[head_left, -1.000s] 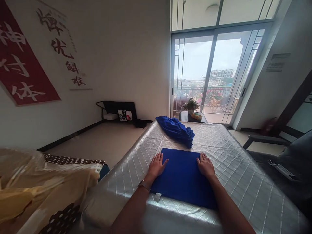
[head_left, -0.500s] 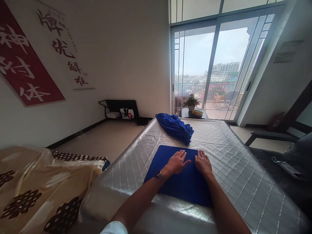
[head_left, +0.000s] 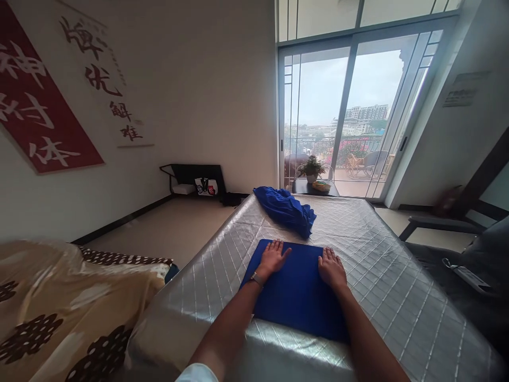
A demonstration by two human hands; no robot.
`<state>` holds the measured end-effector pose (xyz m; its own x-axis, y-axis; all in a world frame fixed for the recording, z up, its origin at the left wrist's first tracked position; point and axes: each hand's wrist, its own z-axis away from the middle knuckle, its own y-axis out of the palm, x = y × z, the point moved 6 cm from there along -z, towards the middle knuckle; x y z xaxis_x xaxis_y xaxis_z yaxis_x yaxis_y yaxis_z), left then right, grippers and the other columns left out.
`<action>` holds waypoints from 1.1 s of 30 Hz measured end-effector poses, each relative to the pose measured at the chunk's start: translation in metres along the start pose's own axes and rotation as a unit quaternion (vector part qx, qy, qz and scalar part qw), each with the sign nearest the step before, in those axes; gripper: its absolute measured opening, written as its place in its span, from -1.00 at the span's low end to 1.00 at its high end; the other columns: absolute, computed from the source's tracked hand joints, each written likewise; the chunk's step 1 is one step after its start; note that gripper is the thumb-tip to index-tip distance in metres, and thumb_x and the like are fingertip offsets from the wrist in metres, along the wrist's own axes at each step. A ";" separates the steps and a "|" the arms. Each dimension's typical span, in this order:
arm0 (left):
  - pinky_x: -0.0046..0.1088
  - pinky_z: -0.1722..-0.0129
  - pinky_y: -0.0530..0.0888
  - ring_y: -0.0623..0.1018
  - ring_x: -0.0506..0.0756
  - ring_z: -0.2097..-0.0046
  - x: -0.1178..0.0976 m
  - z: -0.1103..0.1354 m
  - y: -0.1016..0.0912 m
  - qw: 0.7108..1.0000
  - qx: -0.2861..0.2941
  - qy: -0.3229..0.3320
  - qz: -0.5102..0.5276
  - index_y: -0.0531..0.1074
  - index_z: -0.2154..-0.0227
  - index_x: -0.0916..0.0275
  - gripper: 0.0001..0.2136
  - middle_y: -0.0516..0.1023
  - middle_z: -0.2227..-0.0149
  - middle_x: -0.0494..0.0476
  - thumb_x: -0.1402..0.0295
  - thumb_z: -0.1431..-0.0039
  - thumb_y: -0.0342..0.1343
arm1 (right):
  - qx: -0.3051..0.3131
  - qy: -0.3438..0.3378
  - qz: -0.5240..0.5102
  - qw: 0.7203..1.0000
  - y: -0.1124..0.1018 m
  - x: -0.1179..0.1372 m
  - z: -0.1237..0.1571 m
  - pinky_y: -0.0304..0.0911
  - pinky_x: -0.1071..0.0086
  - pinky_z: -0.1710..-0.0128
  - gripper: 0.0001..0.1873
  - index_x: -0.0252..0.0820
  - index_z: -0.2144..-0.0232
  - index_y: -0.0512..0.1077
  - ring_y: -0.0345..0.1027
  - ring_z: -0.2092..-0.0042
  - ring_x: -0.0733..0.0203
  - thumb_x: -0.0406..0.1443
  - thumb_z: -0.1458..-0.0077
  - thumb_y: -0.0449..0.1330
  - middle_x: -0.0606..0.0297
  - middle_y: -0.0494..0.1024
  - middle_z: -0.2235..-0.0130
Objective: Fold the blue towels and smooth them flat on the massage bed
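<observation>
A folded blue cloth (head_left: 300,289) lies flat on the silver quilted mattress (head_left: 382,276). My left hand (head_left: 272,258) rests palm down on the cloth's far left corner, fingers stretched out. A watch sits on that wrist. My right hand (head_left: 331,267) lies flat on the cloth's far right part, fingers together and extended. Neither hand holds anything. Beyond the folded cloth, a crumpled blue cloth (head_left: 287,209) sits in a heap on the mattress.
A tan bedcover with dark dotted patches (head_left: 59,307) lies at the left. A small dark table with a potted plant (head_left: 312,171) stands before the glass balcony door (head_left: 350,116). A dark chair (head_left: 465,249) is at the right. A black stand (head_left: 196,178) leans at the far wall.
My left hand slid from the cloth's left edge to the middle beside my right hand, then back out to the far left corner. My right hand stayed nearly still.
</observation>
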<state>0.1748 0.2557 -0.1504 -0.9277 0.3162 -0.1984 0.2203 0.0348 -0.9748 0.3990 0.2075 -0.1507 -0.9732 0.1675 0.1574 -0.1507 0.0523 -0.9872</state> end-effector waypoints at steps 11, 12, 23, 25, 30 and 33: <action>-0.14 -0.41 -0.01 0.02 0.24 -0.45 0.059 0.006 -0.003 0.997 -0.029 -0.064 -0.009 0.06 -0.39 0.42 -0.20 0.05 -0.43 0.31 -0.11 -0.39 -0.53 | 0.014 0.008 0.012 1.000 -0.004 -0.001 0.001 -0.35 0.23 -0.41 -0.31 -0.44 -0.41 -0.05 -0.30 -0.46 0.15 -0.19 -0.36 -0.34 0.15 -0.08 -0.47; -0.15 -0.42 -0.02 0.02 0.23 -0.45 0.059 0.006 -0.003 0.997 -0.028 -0.065 -0.008 0.06 -0.39 0.43 -0.20 0.04 -0.44 0.31 -0.11 -0.39 -0.54 | 0.016 0.008 0.014 1.000 -0.003 -0.001 0.001 -0.35 0.23 -0.41 -0.31 -0.43 -0.41 -0.05 -0.31 -0.46 0.16 -0.19 -0.36 -0.35 0.15 -0.09 -0.47; -0.14 -0.42 -0.03 0.02 0.26 -0.45 0.056 0.008 -0.007 0.997 -0.025 -0.066 -0.007 0.05 -0.39 0.47 -0.19 0.02 -0.44 0.35 -0.13 -0.38 -0.48 | 0.016 -0.010 0.034 0.999 -0.001 -0.012 -0.008 -0.32 0.15 -0.41 -0.31 -0.40 -0.41 -0.03 -0.26 -0.46 0.13 -0.16 -0.36 -0.32 0.15 -0.04 -0.46; -0.15 -0.42 -0.03 0.01 0.25 -0.45 0.056 0.008 -0.006 0.998 -0.025 -0.066 -0.008 0.05 -0.39 0.45 -0.19 0.02 -0.44 0.35 -0.14 -0.38 -0.48 | 0.011 -0.025 0.032 0.999 0.000 -0.012 -0.010 -0.34 0.18 -0.41 -0.31 -0.41 -0.41 -0.04 -0.29 -0.46 0.14 -0.16 -0.37 -0.31 0.15 -0.06 -0.46; -0.13 -0.41 0.00 0.04 0.24 -0.44 0.057 0.007 -0.004 0.997 -0.032 -0.067 -0.009 0.08 -0.39 0.39 -0.22 0.05 -0.43 0.31 -0.11 -0.39 -0.52 | 0.019 -0.040 0.018 0.999 0.006 -0.013 -0.014 -0.32 0.22 -0.41 -0.32 -0.41 -0.42 -0.06 -0.31 -0.46 0.17 -0.17 -0.37 -0.31 0.15 -0.07 -0.46; -0.12 -0.40 0.02 0.06 0.24 -0.44 0.057 0.007 -0.005 0.997 -0.036 -0.065 -0.014 0.10 -0.38 0.40 -0.22 0.07 -0.42 0.33 -0.12 -0.39 -0.51 | 0.014 -0.039 0.013 0.999 0.006 -0.012 -0.013 -0.32 0.22 -0.41 -0.32 -0.39 -0.42 -0.05 -0.31 -0.46 0.17 -0.18 -0.37 -0.31 0.16 -0.08 -0.46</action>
<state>0.1187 0.2669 -0.1572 -0.9638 0.1893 -0.1875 0.2110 0.1122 -0.9710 0.4117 0.2188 -0.1580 -0.9872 0.0921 0.1303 -0.1288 0.0212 -0.9914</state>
